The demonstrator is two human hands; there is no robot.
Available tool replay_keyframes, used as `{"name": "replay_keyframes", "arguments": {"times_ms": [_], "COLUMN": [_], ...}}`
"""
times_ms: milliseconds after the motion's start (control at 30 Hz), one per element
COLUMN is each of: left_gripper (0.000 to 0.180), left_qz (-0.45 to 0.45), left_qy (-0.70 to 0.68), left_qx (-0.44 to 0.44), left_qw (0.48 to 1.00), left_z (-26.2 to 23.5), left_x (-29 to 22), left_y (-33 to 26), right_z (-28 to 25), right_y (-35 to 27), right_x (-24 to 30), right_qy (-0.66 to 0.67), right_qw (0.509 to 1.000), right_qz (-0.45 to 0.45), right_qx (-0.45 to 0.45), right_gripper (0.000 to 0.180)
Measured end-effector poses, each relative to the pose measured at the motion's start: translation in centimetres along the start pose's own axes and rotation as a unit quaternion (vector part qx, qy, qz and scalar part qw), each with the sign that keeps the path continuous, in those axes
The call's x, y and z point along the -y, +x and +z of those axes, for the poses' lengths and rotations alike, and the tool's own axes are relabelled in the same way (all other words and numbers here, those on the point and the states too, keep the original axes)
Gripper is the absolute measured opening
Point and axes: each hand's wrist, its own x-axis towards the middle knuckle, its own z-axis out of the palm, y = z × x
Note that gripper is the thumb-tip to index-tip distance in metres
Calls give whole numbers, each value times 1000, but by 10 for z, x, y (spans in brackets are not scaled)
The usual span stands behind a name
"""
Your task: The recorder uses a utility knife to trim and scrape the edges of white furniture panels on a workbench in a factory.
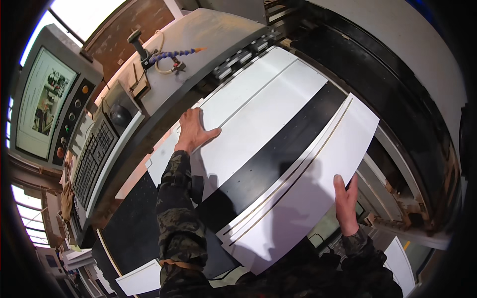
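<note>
My right hand [346, 201] grips the outer edge of a white board [308, 193], thumb on top and fingers at the edge or beneath. Two narrow lengthwise lines, brownish in places, run along the board's left side. My left hand [193, 130] lies on another white panel [248, 119], near its left edge, with the thumb spread away from the fingers and nothing held. That panel has a groove along its length. Between the two white pieces shows a strip of black surface [278, 144] dotted with small holes.
A control console with a screen [45, 102], a keyboard [94, 151] and a mouse [119, 115] stands at the left. Behind is a grey machine cover [213, 30] carrying a blue segmented hose [171, 53]. A dark machine bed [367, 69] with rails lies at right.
</note>
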Motion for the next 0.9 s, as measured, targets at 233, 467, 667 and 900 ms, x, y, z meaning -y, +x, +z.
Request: {"name": "replay_keyframes", "arguments": {"times_ms": [233, 467, 667, 900], "left_gripper": [86, 101, 138, 125], "left_qz": [53, -7, -243, -299], "left_qy": [68, 96, 102, 62], "left_qx": [-85, -33, 42, 128], "left_qw": [993, 995, 964, 944], "left_z": [-62, -183, -258, -266], "left_x": [-1, 63, 129, 181], "left_y": [-65, -344, -650, -767], "right_z": [-1, -28, -33, -62], "right_y": [3, 26, 59, 72], "right_x": [-14, -43, -51, -52], "right_qy": [13, -22, -66, -78], "right_qw": [1000, 997, 996, 992], "right_qz": [12, -27, -29, 77], "right_qx": [5, -65, -61, -70], "right_gripper": [51, 39, 35, 37]}}
